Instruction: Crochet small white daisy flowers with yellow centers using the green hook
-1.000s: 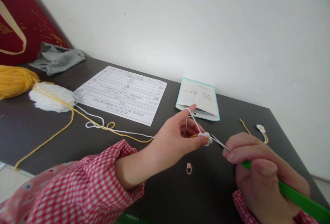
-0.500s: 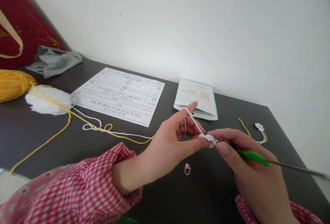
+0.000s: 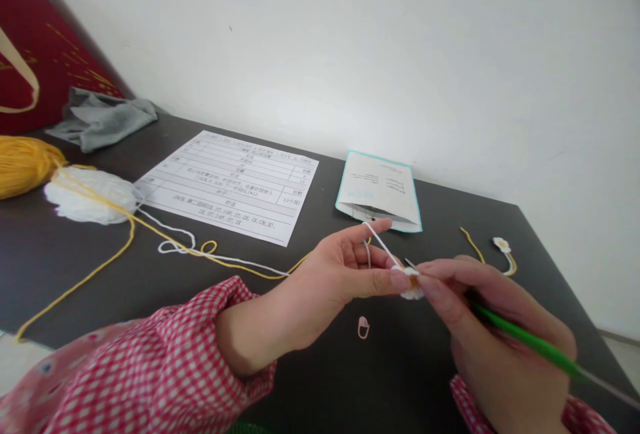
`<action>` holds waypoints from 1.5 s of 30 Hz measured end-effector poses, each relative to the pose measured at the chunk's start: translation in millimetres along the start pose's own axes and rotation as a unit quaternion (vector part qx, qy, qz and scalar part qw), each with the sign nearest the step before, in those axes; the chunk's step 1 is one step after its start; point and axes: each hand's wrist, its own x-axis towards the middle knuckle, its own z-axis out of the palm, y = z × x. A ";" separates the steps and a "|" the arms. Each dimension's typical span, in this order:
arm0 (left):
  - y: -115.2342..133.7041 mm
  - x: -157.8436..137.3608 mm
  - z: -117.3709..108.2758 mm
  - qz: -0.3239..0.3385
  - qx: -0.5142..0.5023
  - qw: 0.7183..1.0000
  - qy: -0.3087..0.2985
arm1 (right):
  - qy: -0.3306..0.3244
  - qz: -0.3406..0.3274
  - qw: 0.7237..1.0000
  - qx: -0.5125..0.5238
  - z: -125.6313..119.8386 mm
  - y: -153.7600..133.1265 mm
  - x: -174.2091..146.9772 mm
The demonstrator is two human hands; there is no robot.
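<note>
Between thumb and fingers my left hand (image 3: pixel 345 271) pinches a small white and yellow crochet flower (image 3: pixel 413 291). White yarn (image 3: pixel 383 245) runs taut from the flower over my raised left index finger. My right hand (image 3: pixel 500 327) is closed round a crochet hook (image 3: pixel 530 341) with a green grip, its fingertips against the flower's right edge. The hook's metal tip shows just above the flower; whether it sits in a stitch I cannot tell. Below the hands, a pink stitch marker (image 3: pixel 363 328) lies on the dark table (image 3: pixel 320 381).
A yellow yarn skein (image 3: pixel 25 166) and a white yarn skein (image 3: pixel 90 197) lie at left, their strands trailing across the table. Behind are a printed sheet (image 3: pixel 230 187), a white pouch (image 3: pixel 379 187), a grey cloth (image 3: pixel 103 121) and a red bag (image 3: pixel 45 54). A finished-looking small flower (image 3: pixel 502 245) lies at right.
My right hand has turned and shifted slightly down, bringing the hook's tip into view above the flower. My left index finger has dropped lower, and the flower has moved slightly right and down.
</note>
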 end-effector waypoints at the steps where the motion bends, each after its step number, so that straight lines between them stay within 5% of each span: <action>1: 0.4 0.2 -0.4 -0.005 -0.004 1.000 0.002 | 0.008 0.034 0.999 0.033 -0.5 2.8 0.9; 10: -0.9 1.0 -1.4 0.002 -0.004 1.000 0.008 | -0.060 0.206 0.961 0.175 1.9 13.1 6.2; 17: 2.5 1.6 -3.2 -0.048 -0.027 0.998 0.012 | -0.070 0.312 0.905 0.279 6.8 1.3 16.4; 23: 4.8 5.3 -6.0 -0.034 0.005 0.999 0.015 | -0.091 0.334 0.887 0.305 9.2 -4.0 20.0; 31: 17.0 6.3 -6.1 0.048 0.231 0.969 0.076 | -0.065 0.325 0.906 0.262 7.5 2.1 18.2; 45: 11.1 6.6 -7.4 0.011 0.127 0.991 0.029 | -0.049 0.300 0.917 0.256 10.4 4.7 15.9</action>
